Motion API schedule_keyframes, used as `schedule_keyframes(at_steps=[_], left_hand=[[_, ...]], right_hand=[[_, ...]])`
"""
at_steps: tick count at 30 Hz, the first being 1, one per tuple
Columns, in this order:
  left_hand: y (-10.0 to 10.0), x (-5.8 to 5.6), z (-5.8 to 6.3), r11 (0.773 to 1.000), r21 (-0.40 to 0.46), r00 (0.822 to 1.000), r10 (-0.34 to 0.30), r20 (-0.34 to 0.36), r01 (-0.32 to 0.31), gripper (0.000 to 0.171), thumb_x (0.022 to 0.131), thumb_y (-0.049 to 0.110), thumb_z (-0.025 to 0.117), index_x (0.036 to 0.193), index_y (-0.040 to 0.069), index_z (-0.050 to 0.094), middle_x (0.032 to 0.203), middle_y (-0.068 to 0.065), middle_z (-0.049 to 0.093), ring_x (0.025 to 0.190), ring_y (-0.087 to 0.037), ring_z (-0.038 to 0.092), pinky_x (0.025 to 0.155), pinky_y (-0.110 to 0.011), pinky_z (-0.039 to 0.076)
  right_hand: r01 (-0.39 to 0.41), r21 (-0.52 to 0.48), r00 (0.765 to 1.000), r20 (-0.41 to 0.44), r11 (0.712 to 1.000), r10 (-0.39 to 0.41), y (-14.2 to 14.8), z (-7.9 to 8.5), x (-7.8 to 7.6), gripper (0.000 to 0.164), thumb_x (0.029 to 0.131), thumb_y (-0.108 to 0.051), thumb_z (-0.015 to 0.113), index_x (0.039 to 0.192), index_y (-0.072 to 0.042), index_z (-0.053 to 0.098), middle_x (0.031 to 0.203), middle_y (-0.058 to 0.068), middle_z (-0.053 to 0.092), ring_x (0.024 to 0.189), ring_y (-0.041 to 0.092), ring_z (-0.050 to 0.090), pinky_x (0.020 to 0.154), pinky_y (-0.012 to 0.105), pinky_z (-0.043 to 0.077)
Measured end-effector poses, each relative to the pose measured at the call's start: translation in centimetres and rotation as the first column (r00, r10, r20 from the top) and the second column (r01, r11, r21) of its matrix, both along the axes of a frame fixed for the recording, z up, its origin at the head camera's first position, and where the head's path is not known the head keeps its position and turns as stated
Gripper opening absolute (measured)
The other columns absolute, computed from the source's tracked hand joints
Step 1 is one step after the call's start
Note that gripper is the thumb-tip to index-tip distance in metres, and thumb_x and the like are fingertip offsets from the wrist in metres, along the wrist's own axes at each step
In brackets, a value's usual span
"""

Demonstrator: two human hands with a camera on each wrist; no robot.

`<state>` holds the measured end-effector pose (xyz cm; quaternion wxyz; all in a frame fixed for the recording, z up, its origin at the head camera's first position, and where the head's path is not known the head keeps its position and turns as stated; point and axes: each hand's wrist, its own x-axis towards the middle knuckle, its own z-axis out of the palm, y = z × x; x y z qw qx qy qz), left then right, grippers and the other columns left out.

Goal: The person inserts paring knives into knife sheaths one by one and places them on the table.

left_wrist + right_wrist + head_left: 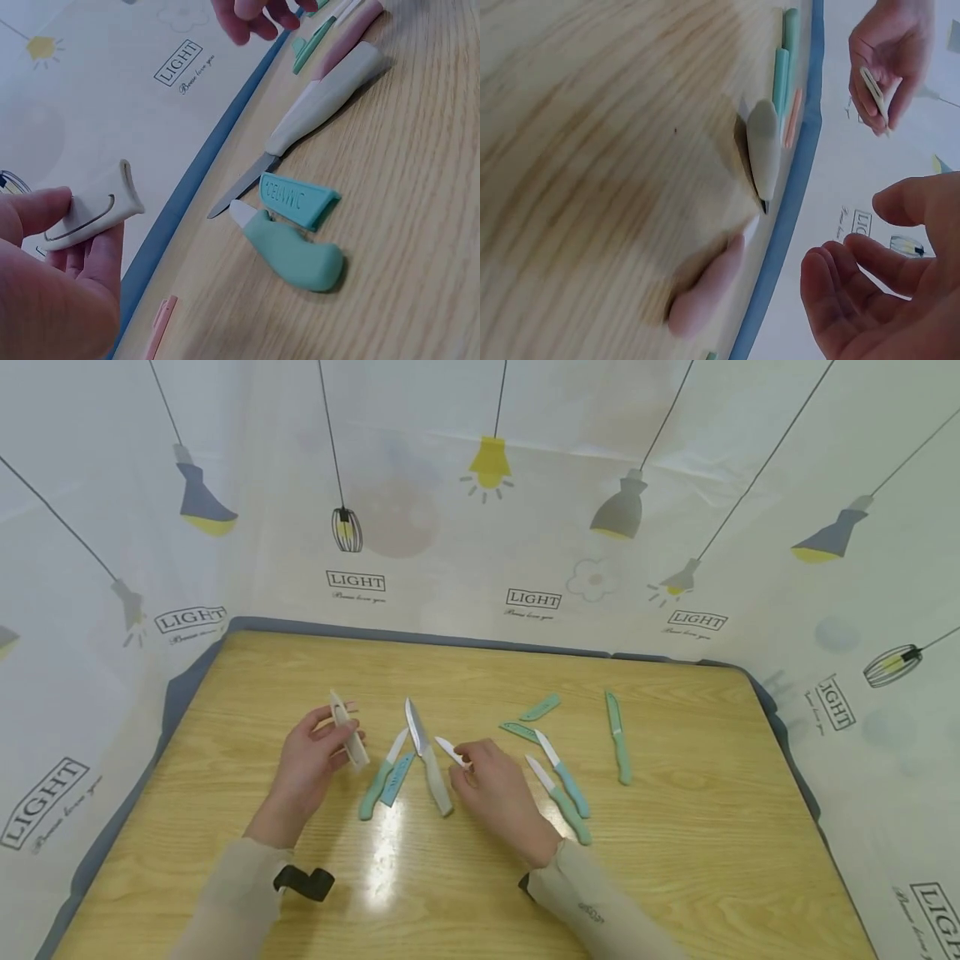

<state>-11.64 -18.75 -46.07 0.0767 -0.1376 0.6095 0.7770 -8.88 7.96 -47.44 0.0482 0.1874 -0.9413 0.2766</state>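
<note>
My left hand (306,758) pinches a cream knife sheath (96,211), a slotted blade cover, between thumb and fingers above the table. Over the pink-handled knife (711,285) hovers my right hand (497,787), its fingers loosely bent with nothing between them in the right wrist view. In the head view that hand hides the pink handle and leaves the white blade showing. Between the hands lie a large knife (438,787) with a cream handle and steel blade, a green-handled knife (372,793) and a blue sheath (396,779). A pink sheath (160,328) appears low in the left wrist view.
Right of my right hand lie a green-handled knife (570,817), a blue-handled knife (573,788) and two green sheaths, one (540,707) farther back. A green knife (619,739) with its blade covered lies farther right. A printed curtain (450,568) surrounds the wooden table (712,827).
</note>
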Motion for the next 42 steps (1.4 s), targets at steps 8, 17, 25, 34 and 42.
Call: schedule_keyframes(at_steps=[8,17,25,34,42], left_hand=[[0.1,0.0,0.0,0.995,0.065,0.997,0.081,0.011,-0.082,0.047,0.093,0.012,0.063,0.134,0.005,0.040,0.104,-0.001,0.065,0.094,-0.014,0.067,0.083,-0.025,0.055],[0.4,-0.1,0.0,0.990,0.093,0.994,0.106,0.013,-0.107,0.037,0.092,0.010,0.064,0.124,0.011,0.046,0.106,0.000,0.066,0.092,-0.015,0.068,0.082,-0.026,0.056],[0.7,0.0,-0.1,0.990,0.089,0.994,0.105,0.020,-0.106,0.038,0.091,0.013,0.066,0.124,0.011,0.048,0.109,0.001,0.066,0.094,-0.015,0.067,0.083,-0.027,0.055],[0.8,0.0,-0.3,0.989,0.100,0.993,0.109,0.046,-0.113,0.038,0.090,0.013,0.067,0.123,0.013,0.048,0.103,-0.003,0.066,0.093,-0.016,0.068,0.083,-0.028,0.056],[0.8,0.1,-0.3,0.984,0.130,0.992,0.118,0.040,-0.122,0.037,0.090,0.012,0.066,0.122,0.011,0.047,0.105,-0.004,0.064,0.094,-0.017,0.068,0.084,-0.028,0.055]], right_hand=[[-0.019,0.180,0.997,0.083,0.983,0.004,-2.5,-0.7,-0.6,0.047,0.095,-0.042,0.056,0.124,-0.006,0.062,0.109,0.006,0.062,0.082,0.014,0.058,0.057,0.026,0.051],[-0.004,0.322,0.998,0.064,0.947,-0.018,-4.1,-1.6,-1.1,0.046,0.093,-0.046,0.057,0.108,-0.003,0.061,0.092,0.006,0.055,0.070,0.017,0.051,0.050,0.028,0.045],[0.018,0.427,1.000,-0.031,0.904,-0.006,-5.1,-2.1,-1.3,0.042,0.092,-0.044,0.060,0.092,-0.002,0.061,0.082,0.007,0.056,0.063,0.017,0.051,0.045,0.027,0.046],[0.056,0.448,0.997,-0.072,0.892,-0.026,-5.6,-2.4,-1.6,0.036,0.090,-0.036,0.063,0.086,-0.001,0.061,0.073,0.007,0.054,0.055,0.016,0.049,0.038,0.027,0.043],[0.086,0.486,0.977,-0.213,0.870,0.022,-5.4,-2.7,-1.8,0.025,0.088,-0.026,0.064,0.076,-0.005,0.060,0.063,0.002,0.048,0.049,0.010,0.042,0.031,0.022,0.036]])
